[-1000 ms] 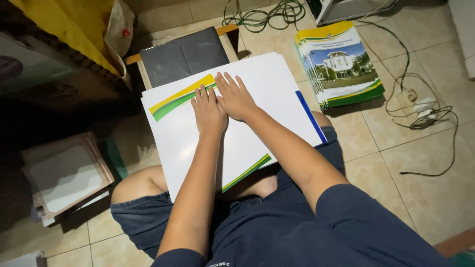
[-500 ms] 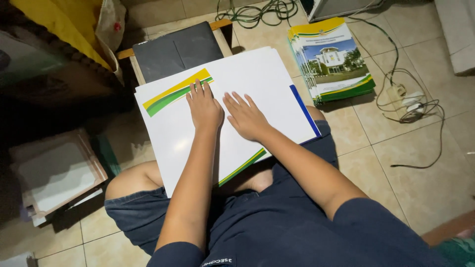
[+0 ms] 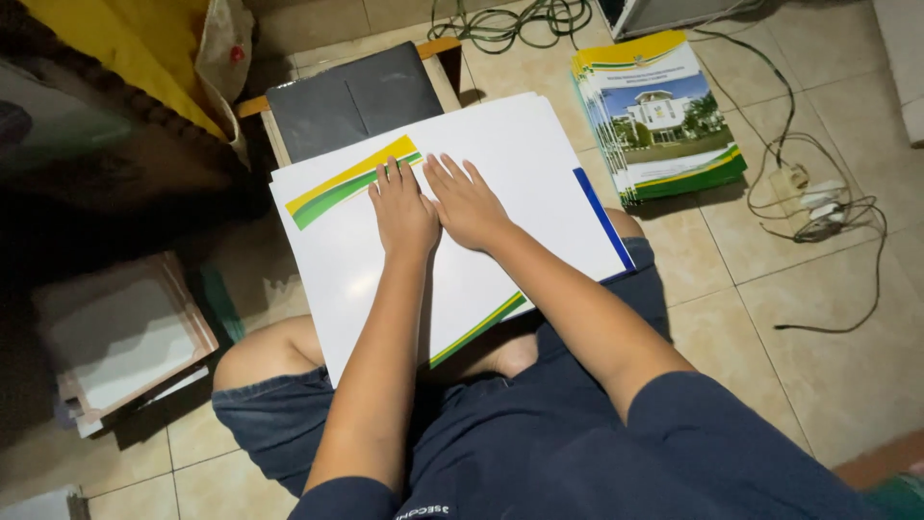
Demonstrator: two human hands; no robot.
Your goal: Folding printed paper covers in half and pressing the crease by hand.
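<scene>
In the head view, a large glossy white card sheet [image 3: 500, 193] with yellow-and-green stripes and a blue edge is seen laid across the lap of a seated person in dark shorts, its far part resting on a small wooden stool with a dark grey seat [image 3: 351, 96]; it is judged to be supported this way so that it lies flat for pressing; the left hand [image 3: 402, 210] is spread palm-down on the sheet, fingers extended and gripping nothing; the right hand [image 3: 469, 202] is laid just beside it, touching it, likewise flat and released, apparently to smooth the sheet along its middle; a stack of printed covers showing a building picture [image 3: 659, 116] is set near on the tiled floor [image 3: 818, 385]; a pile of pale boards [image 3: 125, 337] lies to the left; tangled cables [image 3: 818, 207] trail at the right.
</scene>
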